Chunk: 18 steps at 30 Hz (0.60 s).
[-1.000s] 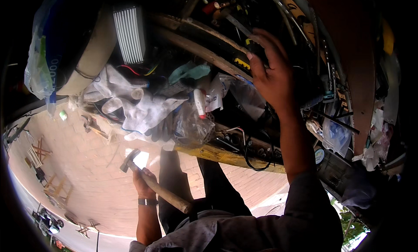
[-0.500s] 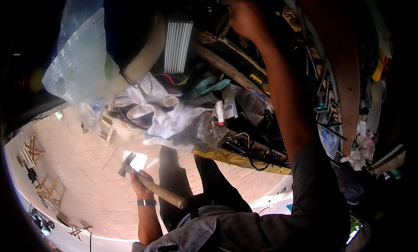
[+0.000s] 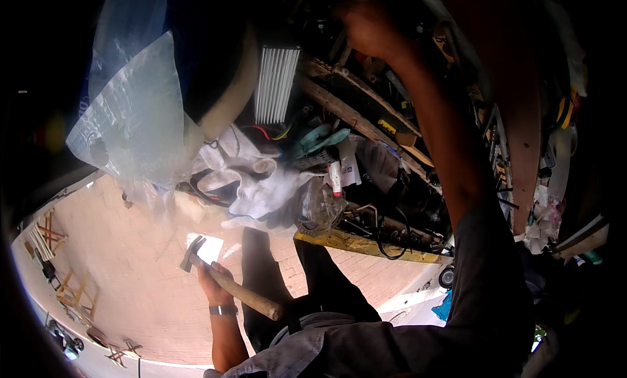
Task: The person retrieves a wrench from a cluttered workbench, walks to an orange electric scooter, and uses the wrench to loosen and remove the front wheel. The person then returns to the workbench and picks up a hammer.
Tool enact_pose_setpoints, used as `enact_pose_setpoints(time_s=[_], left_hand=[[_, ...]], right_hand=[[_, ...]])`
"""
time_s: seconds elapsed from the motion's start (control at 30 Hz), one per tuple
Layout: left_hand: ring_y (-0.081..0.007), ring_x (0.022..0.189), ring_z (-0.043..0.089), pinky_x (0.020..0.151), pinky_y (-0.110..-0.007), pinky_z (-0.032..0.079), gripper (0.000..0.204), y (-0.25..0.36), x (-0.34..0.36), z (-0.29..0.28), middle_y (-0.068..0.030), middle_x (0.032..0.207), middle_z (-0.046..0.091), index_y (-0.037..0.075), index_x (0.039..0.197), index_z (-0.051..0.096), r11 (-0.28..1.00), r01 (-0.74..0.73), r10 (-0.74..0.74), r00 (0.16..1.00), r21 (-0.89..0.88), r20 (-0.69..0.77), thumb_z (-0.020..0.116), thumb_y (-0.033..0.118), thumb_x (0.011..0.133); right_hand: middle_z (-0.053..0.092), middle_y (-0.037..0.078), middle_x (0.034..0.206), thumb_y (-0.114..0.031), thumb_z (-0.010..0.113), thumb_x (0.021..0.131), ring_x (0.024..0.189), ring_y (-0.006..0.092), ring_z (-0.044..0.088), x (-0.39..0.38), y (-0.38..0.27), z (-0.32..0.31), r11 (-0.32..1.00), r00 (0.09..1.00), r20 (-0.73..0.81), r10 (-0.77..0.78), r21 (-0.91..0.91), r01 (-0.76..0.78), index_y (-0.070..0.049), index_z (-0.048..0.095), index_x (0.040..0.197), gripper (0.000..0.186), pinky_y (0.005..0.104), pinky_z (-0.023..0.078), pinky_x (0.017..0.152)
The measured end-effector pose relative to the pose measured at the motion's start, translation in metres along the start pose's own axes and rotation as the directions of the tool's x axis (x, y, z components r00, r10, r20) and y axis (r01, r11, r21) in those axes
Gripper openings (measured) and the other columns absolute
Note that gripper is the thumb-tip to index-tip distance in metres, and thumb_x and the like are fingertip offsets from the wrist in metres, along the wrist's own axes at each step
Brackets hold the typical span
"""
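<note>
One hammer (image 3: 225,281) in left hand (image 3: 210,283), right hand (image 3: 367,26) among shelf clutter

Cluttered bench (image 3: 356,242), front edge yellow and worn. White work gloves (image 3: 255,182) heaped near the edge, a crumpled clear plastic wrapper (image 3: 320,205) just beside them. Small white tube with red cap (image 3: 335,177) upright among the litter. Teal cloth (image 3: 320,137) behind the gloves. White ribbed panel (image 3: 276,84) standing upright farther back. Large clear plastic bag (image 3: 134,120) hanging to the left, over a pale curved rim (image 3: 228,100). Black cable loop (image 3: 385,231) drooping over the bench front. Brick-paved floor (image 3: 137,280) below, small wooden frames (image 3: 49,231) scattered on it, well apart.
</note>
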<state>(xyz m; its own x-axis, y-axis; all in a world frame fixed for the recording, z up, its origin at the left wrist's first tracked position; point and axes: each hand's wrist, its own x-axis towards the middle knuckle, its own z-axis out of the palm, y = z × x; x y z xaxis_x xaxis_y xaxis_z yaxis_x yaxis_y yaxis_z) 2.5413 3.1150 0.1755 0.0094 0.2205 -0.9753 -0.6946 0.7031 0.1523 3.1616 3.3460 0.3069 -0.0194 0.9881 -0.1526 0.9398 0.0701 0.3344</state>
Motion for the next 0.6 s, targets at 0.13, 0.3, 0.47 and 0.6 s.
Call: enact_pose_setpoints(time_s=[0.13, 0.3, 0.47, 0.6], left_hand=[[-0.0123, 0.057, 0.059, 0.055, -0.025, 0.058, 0.023, -0.001, -0.004, 0.002, -0.0010, 0.068, 0.058, 0.011, 0.090, 0.056, 0.999, -0.020, 0.020, 1.000, 0.035, 0.009, 0.062, 0.034, 0.094], [-0.0091, 0.062, 0.052, 0.053, -0.022, 0.048, 0.019, -0.003, 0.002, 0.000, 0.0013, 0.074, 0.052, 0.016, 0.095, 0.051, 0.998, -0.013, 0.014, 1.000, 0.069, -0.015, 0.056, 0.034, 0.100], [-0.0111, 0.057, 0.060, 0.054, -0.025, 0.057, 0.027, -0.009, 0.009, -0.006, -0.0003, 0.068, 0.058, 0.012, 0.085, 0.057, 1.000, -0.008, 0.008, 1.000, 0.029, -0.013, 0.065, 0.037, 0.093], [-0.0081, 0.063, 0.053, 0.055, -0.021, 0.050, 0.022, -0.015, 0.013, -0.018, 0.0007, 0.076, 0.053, 0.015, 0.096, 0.052, 1.000, 0.018, -0.018, 1.000, 0.017, 0.018, 0.062, 0.035, 0.097]], right_hand=[[0.069, 0.008, 0.115, 0.002, 0.064, 0.069, 0.112, 0.0268, 0.059, 0.000, -0.004, -0.005, 0.992, 0.998, 0.050, 0.028, 0.123, -0.034, -0.005, 0.073, 0.107, 0.040, 0.0399, 0.051, 0.095], [0.067, 0.008, 0.114, -0.002, 0.064, 0.069, 0.112, 0.0272, 0.060, 0.008, -0.007, -0.012, 0.999, 0.976, 0.218, -0.021, -0.023, 0.026, -0.007, 0.073, 0.103, 0.036, 0.0417, 0.050, 0.096], [0.072, 0.009, 0.100, -0.003, 0.073, 0.068, 0.110, 0.0247, 0.064, 0.008, -0.016, -0.003, 0.998, 0.997, 0.059, 0.048, 0.036, -0.050, -0.006, 0.076, 0.080, 0.012, 0.0437, 0.044, 0.100], [0.066, 0.011, 0.114, -0.001, 0.064, 0.075, 0.113, 0.0280, 0.060, 0.010, -0.017, -0.013, 0.997, 0.979, 0.193, 0.068, -0.048, -0.060, -0.004, 0.072, 0.102, 0.029, 0.0448, 0.047, 0.100]])
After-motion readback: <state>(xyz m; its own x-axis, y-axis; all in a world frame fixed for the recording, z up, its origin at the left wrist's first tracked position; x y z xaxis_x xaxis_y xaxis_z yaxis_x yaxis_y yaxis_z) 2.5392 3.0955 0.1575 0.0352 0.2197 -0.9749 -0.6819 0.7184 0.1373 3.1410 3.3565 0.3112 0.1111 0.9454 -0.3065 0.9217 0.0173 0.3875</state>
